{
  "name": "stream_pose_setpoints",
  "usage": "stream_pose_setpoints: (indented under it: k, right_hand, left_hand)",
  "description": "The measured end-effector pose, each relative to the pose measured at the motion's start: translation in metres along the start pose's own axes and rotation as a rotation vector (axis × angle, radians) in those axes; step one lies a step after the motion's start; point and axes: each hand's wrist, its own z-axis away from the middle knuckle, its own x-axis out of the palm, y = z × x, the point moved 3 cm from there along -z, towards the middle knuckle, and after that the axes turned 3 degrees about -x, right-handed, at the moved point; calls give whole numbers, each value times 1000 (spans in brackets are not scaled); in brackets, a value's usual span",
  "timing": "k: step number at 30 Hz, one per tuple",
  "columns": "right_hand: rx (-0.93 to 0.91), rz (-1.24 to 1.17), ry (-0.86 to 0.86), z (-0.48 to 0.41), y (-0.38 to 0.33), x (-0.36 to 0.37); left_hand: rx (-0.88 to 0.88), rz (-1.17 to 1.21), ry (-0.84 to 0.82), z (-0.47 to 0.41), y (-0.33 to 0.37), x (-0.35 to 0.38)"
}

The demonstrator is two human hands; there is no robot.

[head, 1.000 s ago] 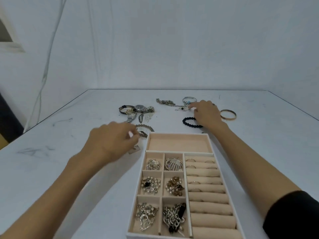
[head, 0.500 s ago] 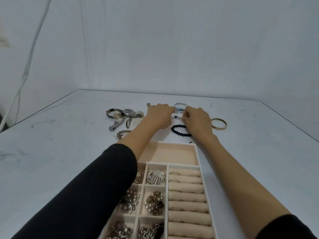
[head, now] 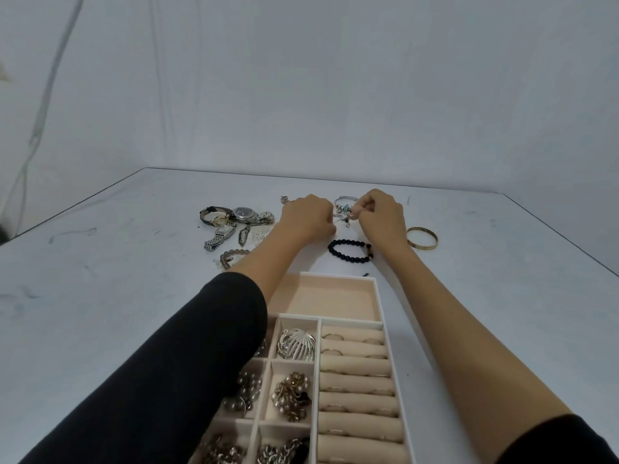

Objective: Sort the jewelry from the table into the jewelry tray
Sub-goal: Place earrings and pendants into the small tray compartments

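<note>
Your left hand (head: 306, 217) and your right hand (head: 382, 216) sit close together at the far side of the table (head: 100, 296), at 12 o'clock from the jewelry tray (head: 378, 296). Both have their fingers curled in. Between them lies a silver charm bracelet (head: 345, 209) with a small blue bead. Your right thumb and forefinger pinch it at its 3 o'clock edge, and your left fingertips nip a thin strand at its 8 o'clock edge. How much of it is off the table cannot be told from this angle.

A black bead bracelet (head: 350, 251) lies flat at 6 o'clock from the charm bracelet, partly under your right wrist. A gold bangle (head: 422, 238) rests at 4 o'clock from your right hand, just beside it but apart. At 9 o'clock from your left hand is a huddle of watches (head: 234, 216), touching one another. A pale bead bracelet (head: 231, 257) lies at 6 o'clock from them, beside your left forearm.

The tray sits nearest you. Its ring rolls (head: 355, 366) run down the 3 o'clock side with a few rings tucked in. A silver brooch (head: 296, 343) fills a small compartment just left of them, with a knot of pearl and gold pieces (head: 291, 395) in the compartment at its 6 o'clock. Your black left sleeve (head: 187, 363) crosses over the tray's 9 o'clock column and hides most of it.
</note>
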Motion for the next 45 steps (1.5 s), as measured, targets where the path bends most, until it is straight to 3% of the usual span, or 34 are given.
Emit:
stream_pose_setpoints:
  k: [6, 11, 19, 28, 45]
  right_hand:
    - [67, -101, -16, -1, -3, -7]
    - [86, -180, -80, 2, -13, -5]
    - [233, -417, -397, 15, -43, 4]
    - [304, -519, -588, 31, -70, 14]
    - [280, -609, -568, 60, -69, 7]
  left_hand:
    - [-18, 183, -41, 6, -20, -15]
    - [-64, 509, -1, 18, -32, -34]
    - [-43, 784, 139, 41, -39, -59]
    - [-39, 978, 155, 75, -58, -71]
    - [-151, 1319, 39, 100, -50, -63]
